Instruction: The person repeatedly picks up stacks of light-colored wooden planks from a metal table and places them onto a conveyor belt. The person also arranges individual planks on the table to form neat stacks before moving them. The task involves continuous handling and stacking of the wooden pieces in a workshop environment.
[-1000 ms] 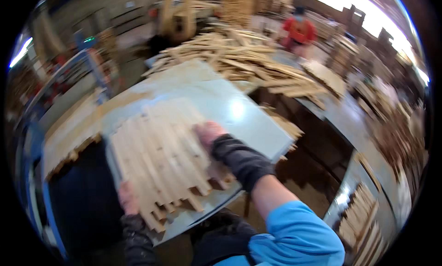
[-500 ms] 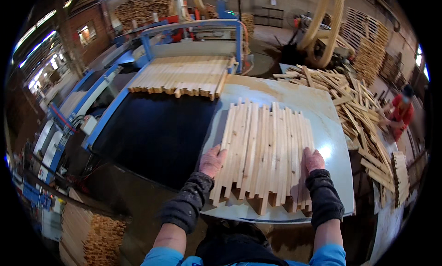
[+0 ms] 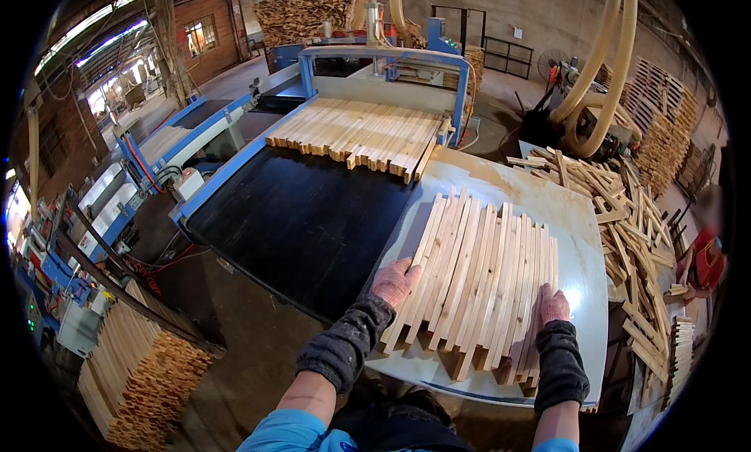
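Observation:
A row of pale wooden strips (image 3: 477,280) lies side by side on a light, shiny tabletop (image 3: 583,252), their ends uneven at both the near and far sides. My left hand (image 3: 395,282), in a pinkish glove, grips the row's left edge. Against its right edge my right hand (image 3: 553,304), gloved alike, presses with the fingers bent. Together the two hands clasp the strips from both sides; dark sleeve covers reach over both forearms. To the left, a black belt (image 3: 301,213) carries another close row of strips (image 3: 356,131) under a blue machine frame (image 3: 383,53).
A loose heap of wooden pieces (image 3: 626,233) is piled right of the tabletop, with a co-worker in red (image 3: 702,264) beside it. Stacked strips (image 3: 156,381) stand at lower left. Thick beige hoses (image 3: 618,68) hang at the back right.
The whole view has swung left, so everything sits farther right in the picture. Both hands keep their places at the row's sides. The co-worker in red has shifted posture.

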Action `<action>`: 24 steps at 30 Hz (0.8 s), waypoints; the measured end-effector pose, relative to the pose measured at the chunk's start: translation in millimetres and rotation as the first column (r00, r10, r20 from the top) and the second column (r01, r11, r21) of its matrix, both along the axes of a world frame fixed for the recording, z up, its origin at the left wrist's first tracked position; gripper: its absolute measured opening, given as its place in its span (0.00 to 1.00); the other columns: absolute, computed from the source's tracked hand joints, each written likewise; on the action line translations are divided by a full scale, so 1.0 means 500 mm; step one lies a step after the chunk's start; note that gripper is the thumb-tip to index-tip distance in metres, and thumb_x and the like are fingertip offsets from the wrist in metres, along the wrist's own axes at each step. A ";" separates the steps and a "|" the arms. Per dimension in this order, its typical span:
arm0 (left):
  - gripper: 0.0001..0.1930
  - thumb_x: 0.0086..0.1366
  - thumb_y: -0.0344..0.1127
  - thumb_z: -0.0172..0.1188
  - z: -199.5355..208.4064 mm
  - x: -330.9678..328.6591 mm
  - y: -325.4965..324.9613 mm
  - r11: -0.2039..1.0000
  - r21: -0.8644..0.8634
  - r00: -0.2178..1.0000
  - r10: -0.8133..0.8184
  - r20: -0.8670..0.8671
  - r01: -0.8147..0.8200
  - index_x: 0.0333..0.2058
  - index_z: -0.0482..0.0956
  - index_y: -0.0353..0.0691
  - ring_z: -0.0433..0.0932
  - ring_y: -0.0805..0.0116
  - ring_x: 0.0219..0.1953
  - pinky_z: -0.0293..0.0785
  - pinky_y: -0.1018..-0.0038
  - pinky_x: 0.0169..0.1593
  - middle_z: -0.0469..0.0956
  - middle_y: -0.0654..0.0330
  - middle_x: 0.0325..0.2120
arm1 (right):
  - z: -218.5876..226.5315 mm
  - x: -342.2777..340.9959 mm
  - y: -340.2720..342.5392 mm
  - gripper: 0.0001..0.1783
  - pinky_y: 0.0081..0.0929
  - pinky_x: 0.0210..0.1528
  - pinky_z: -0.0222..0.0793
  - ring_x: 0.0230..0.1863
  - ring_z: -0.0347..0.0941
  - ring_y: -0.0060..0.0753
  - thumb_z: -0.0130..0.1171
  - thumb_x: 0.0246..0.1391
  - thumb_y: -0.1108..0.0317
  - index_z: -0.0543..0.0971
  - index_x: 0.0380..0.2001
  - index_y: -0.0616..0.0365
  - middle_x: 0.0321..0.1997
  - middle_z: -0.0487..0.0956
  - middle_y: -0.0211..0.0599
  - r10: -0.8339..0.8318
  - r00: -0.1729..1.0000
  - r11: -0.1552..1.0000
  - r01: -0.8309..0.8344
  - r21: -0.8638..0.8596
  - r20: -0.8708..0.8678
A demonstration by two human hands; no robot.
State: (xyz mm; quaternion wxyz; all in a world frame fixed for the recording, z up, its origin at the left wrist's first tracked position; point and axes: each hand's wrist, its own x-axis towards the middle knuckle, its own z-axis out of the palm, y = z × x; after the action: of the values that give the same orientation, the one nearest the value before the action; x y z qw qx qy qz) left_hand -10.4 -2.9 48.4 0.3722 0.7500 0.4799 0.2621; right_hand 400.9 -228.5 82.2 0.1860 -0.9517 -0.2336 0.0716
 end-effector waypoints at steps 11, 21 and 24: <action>0.27 0.74 0.56 0.56 0.005 -0.001 -0.003 1.000 0.015 0.999 -0.013 0.042 0.013 0.58 0.82 0.40 0.78 0.42 0.59 0.74 0.55 0.63 0.82 0.44 0.55 | 0.015 -0.020 0.001 0.46 0.48 0.69 0.70 0.65 0.76 0.64 0.53 0.67 0.31 0.79 0.60 0.70 0.60 0.82 0.66 -0.025 0.999 0.999 0.026 0.032 -0.021; 0.26 0.73 0.55 0.56 0.025 -0.001 -0.005 1.000 -0.008 1.000 -0.008 -0.028 0.008 0.57 0.83 0.42 0.79 0.42 0.59 0.74 0.55 0.63 0.82 0.44 0.55 | 0.026 -0.028 0.000 0.46 0.48 0.71 0.69 0.67 0.75 0.63 0.54 0.67 0.32 0.78 0.62 0.70 0.62 0.81 0.65 -0.028 0.999 1.000 0.028 0.013 -0.025; 0.26 0.73 0.55 0.56 0.013 -0.001 -0.002 1.000 0.004 1.000 -0.008 -0.013 0.008 0.58 0.83 0.43 0.79 0.41 0.59 0.74 0.55 0.63 0.82 0.45 0.55 | 0.016 -0.021 0.000 0.47 0.48 0.71 0.68 0.68 0.75 0.63 0.53 0.67 0.32 0.77 0.63 0.71 0.63 0.80 0.65 -0.038 0.999 0.999 0.038 0.025 -0.017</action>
State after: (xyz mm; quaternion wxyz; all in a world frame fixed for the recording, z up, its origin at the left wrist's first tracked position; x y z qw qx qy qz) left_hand -11.1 -3.7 54.9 0.3684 0.7543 0.4788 0.2569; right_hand 390.2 -228.3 90.0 0.2014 -0.9529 -0.2148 0.0731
